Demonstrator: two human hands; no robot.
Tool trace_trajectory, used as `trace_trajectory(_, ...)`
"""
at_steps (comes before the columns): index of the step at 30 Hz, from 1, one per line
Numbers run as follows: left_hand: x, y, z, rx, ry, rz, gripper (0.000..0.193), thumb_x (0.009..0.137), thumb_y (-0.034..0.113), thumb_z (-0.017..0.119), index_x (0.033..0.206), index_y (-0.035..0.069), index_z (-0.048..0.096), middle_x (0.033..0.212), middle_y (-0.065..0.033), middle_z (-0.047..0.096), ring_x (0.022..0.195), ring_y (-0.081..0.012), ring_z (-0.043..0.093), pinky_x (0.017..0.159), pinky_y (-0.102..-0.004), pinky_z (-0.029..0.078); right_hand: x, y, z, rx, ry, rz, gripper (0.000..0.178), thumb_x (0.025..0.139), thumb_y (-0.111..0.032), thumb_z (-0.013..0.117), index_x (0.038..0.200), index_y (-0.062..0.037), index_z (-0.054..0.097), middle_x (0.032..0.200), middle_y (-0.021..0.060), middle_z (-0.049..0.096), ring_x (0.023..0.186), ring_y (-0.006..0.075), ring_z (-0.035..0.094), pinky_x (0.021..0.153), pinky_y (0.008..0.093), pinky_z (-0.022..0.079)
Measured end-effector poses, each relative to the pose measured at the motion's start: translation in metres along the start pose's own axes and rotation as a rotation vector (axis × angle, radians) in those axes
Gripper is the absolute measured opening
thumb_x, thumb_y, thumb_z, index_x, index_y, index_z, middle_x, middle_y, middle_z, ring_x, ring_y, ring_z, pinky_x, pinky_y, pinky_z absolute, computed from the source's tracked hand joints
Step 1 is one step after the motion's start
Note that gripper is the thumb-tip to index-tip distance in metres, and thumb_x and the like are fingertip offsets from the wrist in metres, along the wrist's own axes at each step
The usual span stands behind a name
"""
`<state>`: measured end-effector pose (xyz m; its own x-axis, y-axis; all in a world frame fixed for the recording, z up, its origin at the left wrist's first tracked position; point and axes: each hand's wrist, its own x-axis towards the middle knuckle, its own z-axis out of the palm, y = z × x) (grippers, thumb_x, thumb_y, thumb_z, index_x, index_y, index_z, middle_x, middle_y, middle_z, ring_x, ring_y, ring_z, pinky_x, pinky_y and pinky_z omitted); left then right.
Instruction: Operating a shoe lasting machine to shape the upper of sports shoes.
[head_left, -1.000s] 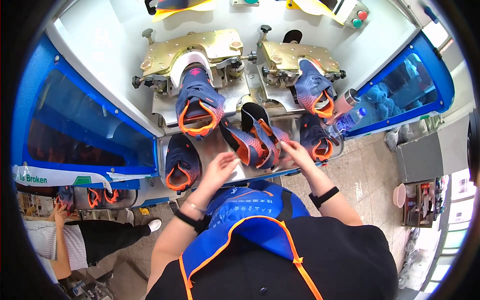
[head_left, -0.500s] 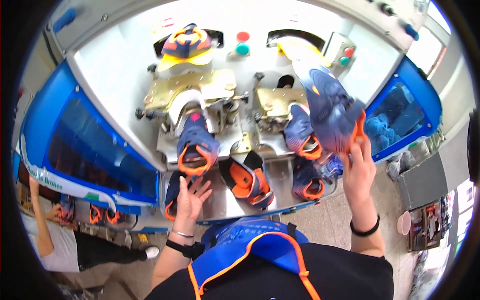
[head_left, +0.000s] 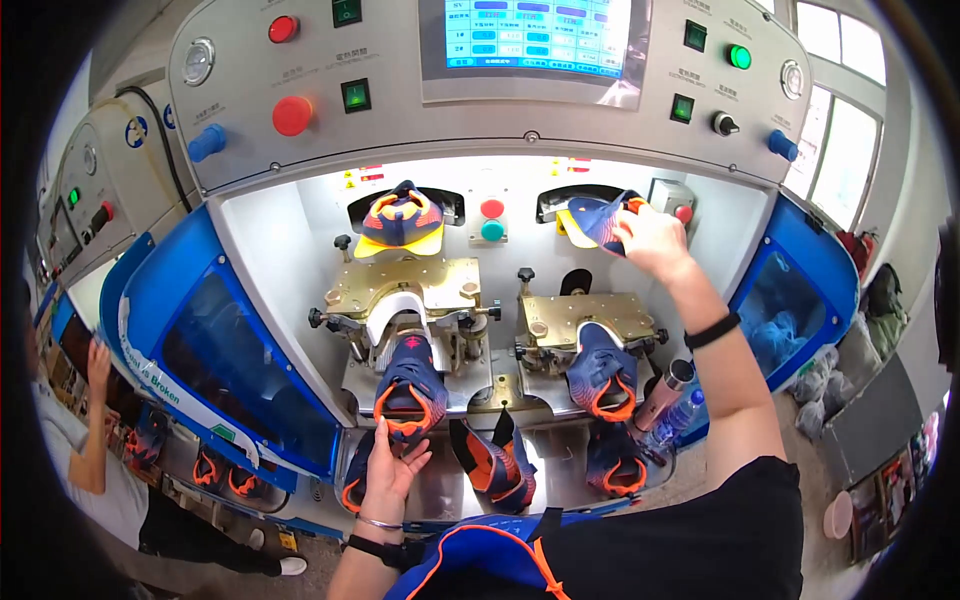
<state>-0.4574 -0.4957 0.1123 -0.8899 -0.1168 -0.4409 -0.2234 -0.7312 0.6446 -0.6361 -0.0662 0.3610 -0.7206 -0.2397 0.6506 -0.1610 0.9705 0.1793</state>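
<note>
My right hand is closed around the orange-edged heel of a navy shoe upper. That upper's toe is over the yellow-edged fixture at the back right. My left hand is open, thumb raised and fingers apart, right at the heel of another navy-and-orange shoe upper; whether it touches is unclear. This upper points toe-first into the left press clamp. A third upper sits at the right press clamp. At the back left, another upper covers a yellow-edged fixture.
More uppers lie along the front metal ledge. A tumbler and a water bottle stand at its right. Blue side doors flank the machine, under a control panel. Another person is at the left.
My right hand has carried its upper from the near right to the back right fixture. My left hand stays by the left upper's heel. The view has tilted up, showing the control panel.
</note>
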Motion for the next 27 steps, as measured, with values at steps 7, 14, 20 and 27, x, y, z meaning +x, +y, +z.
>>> trace_trajectory(7,0.0,-0.002,0.014,0.054,0.02,-0.024,0.056,0.089,0.053,0.059,0.125,0.01,0.05,0.108,-0.0124,0.057,0.089,-0.0331,0.065,0.073,-0.0446,0.056,0.047,-0.003,0.041,0.012,-0.094,0.161,0.04,0.087,-0.046,0.06,0.113,-0.0154,0.059,0.117,0.0153,0.057,0.095,0.03,0.065,0.077,0.0418,0.054)
trace_trajectory(14,0.008,0.004,0.012,0.124,0.071,-0.089,0.064,0.085,0.058,0.06,0.127,0.011,0.051,0.115,-0.0143,0.056,0.093,-0.0355,0.063,0.079,-0.0505,0.054,-0.021,0.033,0.113,0.483,0.659,0.777,0.071,0.095,-0.045,0.049,0.138,0.0086,0.032,0.145,0.0309,0.03,0.138,0.0404,0.028,0.114,0.0421,0.025)
trace_trajectory(20,0.03,0.005,0.01,0.193,0.0,-0.07,0.042,0.087,0.04,0.061,0.123,0.018,0.055,0.118,-0.0058,0.06,0.106,-0.0242,0.058,0.085,-0.0484,0.05,-0.036,0.089,0.143,0.721,0.317,0.683,0.076,0.099,-0.049,0.038,0.138,0.0154,0.03,0.147,0.0344,0.027,0.141,0.0386,0.025,0.117,0.0414,0.019)
trace_trajectory(27,0.018,0.014,-0.012,0.128,-0.068,-0.217,0.038,0.086,0.035,0.051,0.112,0.008,0.06,0.088,-0.0125,0.068,0.071,-0.0258,0.069,0.052,-0.034,0.06,-0.143,-0.117,0.035,1.071,0.388,0.117,0.015,0.094,-0.007,0.048,0.103,-0.0021,0.058,0.098,0.0096,0.058,0.092,0.0199,0.055,0.087,0.0321,0.043)
